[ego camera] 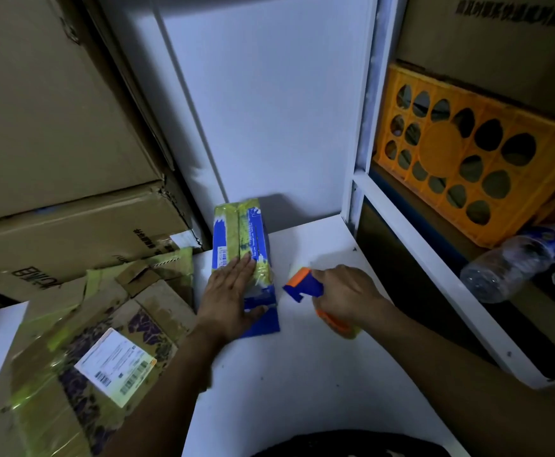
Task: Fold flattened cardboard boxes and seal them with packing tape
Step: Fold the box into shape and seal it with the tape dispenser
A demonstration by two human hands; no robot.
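A small blue and white box lies on the white table, with a strip of yellowish packing tape along its top. My left hand presses flat on the near end of the box, fingers straight, thumb at its side. Just right of the box, my right hand grips a blue and orange tape dispenser held slightly above the table. The dispenser's roll is mostly hidden under my hand.
Taped cardboard boxes with a shipping label pile up at the left. Large brown cartons stack behind them. A white panel stands at the back. At the right, a shelf holds an orange crate and a plastic bottle.
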